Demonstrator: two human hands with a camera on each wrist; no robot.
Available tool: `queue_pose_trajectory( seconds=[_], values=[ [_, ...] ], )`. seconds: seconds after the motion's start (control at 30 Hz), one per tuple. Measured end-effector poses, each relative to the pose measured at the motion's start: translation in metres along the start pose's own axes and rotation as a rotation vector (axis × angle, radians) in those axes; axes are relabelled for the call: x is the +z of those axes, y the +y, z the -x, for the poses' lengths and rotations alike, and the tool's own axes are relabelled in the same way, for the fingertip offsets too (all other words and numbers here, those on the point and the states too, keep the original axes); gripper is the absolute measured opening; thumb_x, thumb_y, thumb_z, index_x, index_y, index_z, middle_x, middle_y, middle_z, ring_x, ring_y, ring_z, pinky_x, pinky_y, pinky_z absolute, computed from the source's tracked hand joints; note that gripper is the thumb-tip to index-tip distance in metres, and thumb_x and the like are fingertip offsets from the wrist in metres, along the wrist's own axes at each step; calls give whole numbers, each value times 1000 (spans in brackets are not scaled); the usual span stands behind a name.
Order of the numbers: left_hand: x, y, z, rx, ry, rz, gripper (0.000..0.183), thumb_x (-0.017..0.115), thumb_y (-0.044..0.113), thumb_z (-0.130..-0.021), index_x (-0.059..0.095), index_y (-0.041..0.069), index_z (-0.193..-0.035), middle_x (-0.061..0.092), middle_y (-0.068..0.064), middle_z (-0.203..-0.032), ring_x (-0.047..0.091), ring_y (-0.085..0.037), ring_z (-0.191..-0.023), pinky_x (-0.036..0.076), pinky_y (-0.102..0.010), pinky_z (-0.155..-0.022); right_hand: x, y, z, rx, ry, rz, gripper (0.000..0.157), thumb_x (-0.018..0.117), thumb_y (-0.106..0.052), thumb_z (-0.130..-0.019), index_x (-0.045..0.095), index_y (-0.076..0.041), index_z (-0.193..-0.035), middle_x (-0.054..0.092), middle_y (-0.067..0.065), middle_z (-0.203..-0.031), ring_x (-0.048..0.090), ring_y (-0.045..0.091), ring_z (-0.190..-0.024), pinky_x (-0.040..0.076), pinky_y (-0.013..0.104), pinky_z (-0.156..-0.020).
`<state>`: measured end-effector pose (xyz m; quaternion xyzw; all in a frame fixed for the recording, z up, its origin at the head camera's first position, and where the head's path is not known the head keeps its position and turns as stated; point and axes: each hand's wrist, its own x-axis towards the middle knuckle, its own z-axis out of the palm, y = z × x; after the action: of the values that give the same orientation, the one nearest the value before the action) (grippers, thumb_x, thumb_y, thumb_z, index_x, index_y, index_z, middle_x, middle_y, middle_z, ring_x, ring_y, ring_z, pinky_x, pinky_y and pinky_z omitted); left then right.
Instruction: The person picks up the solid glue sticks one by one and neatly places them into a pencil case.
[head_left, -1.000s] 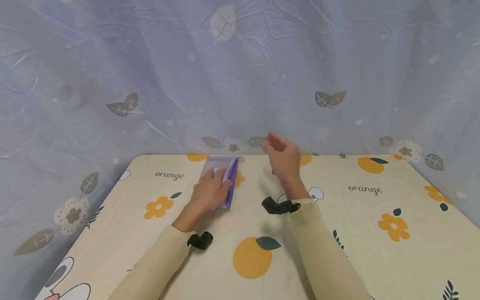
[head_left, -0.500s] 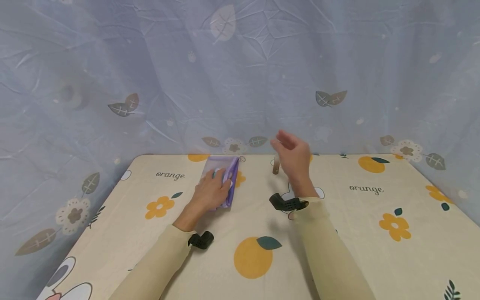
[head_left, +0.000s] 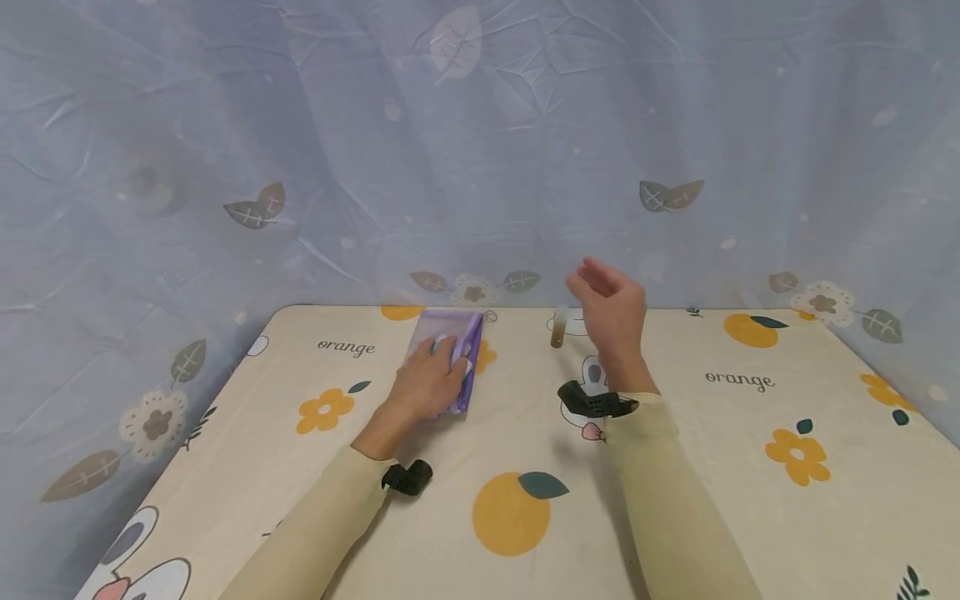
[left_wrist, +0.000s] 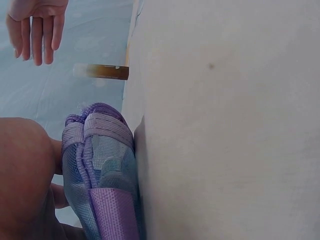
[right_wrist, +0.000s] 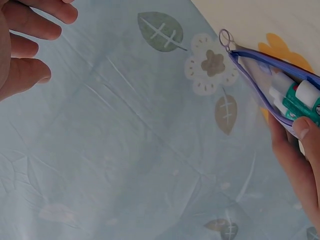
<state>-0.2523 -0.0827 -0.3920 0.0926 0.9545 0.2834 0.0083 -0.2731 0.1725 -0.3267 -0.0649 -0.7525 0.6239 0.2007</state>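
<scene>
My left hand [head_left: 431, 379] lies on a purple mesh pouch [head_left: 461, 350] near the table's back edge and grips its open edge. In the right wrist view the pouch [right_wrist: 272, 87] is unzipped, with white and green tubes [right_wrist: 295, 97] inside. My right hand [head_left: 603, 292] hovers in the air above the table, fingers loosely spread, holding nothing. Just left of it a small brown stick with a pale cap [head_left: 558, 327] lies on the cloth. It also shows in the left wrist view, the stick [left_wrist: 102, 71] below the right hand [left_wrist: 37, 30].
The table [head_left: 675, 500] wears a cream cloth printed with oranges and flowers. A blue leaf-patterned curtain [head_left: 480, 150] hangs close behind its back edge. Black wrist cameras [head_left: 592, 400] sit on both sleeves.
My right hand has drifted to the right and slightly up, uncovering the brown stick on the table. The left hand stays on the pouch.
</scene>
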Motion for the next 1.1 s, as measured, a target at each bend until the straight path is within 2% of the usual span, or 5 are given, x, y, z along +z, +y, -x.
queue_pose_trajectory(
  seconds=[0.23, 0.53, 0.83, 1.1],
  values=[
    [1, 0, -2, -18, 1, -20, 61, 42, 36, -112, 36, 6, -165, 32, -28, -170, 34, -49, -157, 32, -72, -122, -2, 1, -1, 7, 14, 31, 50, 69, -32, -104, 60, -20, -151, 65, 3, -151, 61, 19, -141, 47, 40, -121],
    [1, 1, -1, -16, 0, -14, 61, 42, 35, -112, 35, 5, -165, 32, -29, -170, 33, -49, -157, 31, -72, -122, -2, 5, -2, 58, 11, 51, 52, 70, -32, -104, 58, -21, -153, 63, 2, -154, 58, 18, -144, 46, 38, -121],
    [1, 2, -1, -22, -6, -16, 61, 41, 36, -112, 35, 5, -165, 33, -30, -169, 36, -50, -156, 33, -73, -121, 0, 22, -4, 94, -17, 42, 55, 73, -28, -101, 58, -17, -153, 63, 5, -154, 58, 21, -144, 44, 41, -123],
    [1, 1, -2, -21, -10, -17, 62, 41, 37, -112, 34, 5, -165, 33, -29, -169, 35, -49, -156, 32, -72, -121, 3, 38, -6, 154, -44, 77, 57, 75, -29, -99, 58, -17, -153, 62, 5, -154, 55, 24, -146, 45, 45, -121]
  ],
)
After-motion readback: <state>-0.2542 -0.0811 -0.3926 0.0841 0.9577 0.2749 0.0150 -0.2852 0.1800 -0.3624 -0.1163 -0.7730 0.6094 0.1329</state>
